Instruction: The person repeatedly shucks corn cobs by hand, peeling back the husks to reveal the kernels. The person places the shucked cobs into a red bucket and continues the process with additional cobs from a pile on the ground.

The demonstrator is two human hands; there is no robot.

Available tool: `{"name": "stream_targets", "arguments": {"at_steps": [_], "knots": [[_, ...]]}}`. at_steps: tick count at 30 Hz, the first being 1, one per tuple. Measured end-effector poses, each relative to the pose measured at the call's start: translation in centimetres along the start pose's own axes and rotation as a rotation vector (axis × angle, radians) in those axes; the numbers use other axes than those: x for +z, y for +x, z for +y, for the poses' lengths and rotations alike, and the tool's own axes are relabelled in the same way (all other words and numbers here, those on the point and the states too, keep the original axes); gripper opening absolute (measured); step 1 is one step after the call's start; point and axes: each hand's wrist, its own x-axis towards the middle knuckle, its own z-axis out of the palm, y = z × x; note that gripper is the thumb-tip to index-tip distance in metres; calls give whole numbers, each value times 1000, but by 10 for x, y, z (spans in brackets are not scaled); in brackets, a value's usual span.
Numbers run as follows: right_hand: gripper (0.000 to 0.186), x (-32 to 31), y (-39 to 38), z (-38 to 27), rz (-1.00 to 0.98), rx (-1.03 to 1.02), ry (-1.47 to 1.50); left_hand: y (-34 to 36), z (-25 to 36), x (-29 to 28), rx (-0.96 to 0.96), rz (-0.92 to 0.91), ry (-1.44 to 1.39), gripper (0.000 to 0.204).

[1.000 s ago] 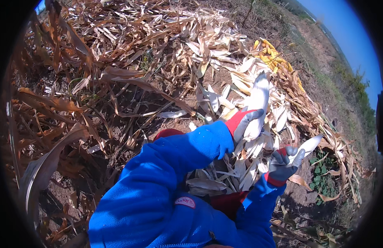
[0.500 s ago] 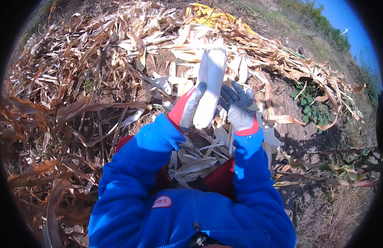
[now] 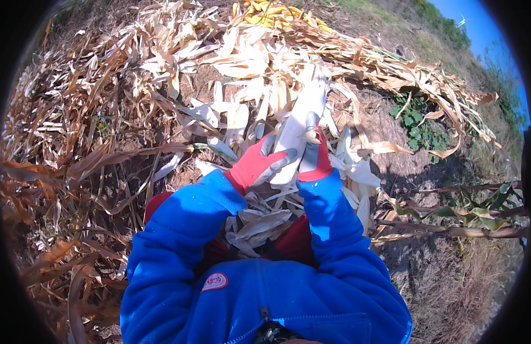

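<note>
Hands (both gloved) hold a corn ear — pale, husk-wrapped.

The brown ground is strewn with pale dry husks. Yellow cobs are heaped toward its far edge, and dry stalks are scattered toward its right.

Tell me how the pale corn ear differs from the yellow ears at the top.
The pale ear is wrapped in husk; the yellow ears are bare. The pale ear is in the left hand; the yellow ears lie in a heap. Both are corn.
</note>
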Motion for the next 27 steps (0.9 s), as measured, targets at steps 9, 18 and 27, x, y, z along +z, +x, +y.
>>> {"name": "stream_targets", "arguments": {"at_steps": [9,18,27], "knots": [[23,63,-7,-1,300,-461,-633,15,-38,-15,307,320,189,76],[7,56,-13,-14,189,-417,-701,5,-31,-18,224,73,-142,62],[5,40,-17,-32,14,-279,-470,0,-18,-3,192,-149,-852,66]]}}
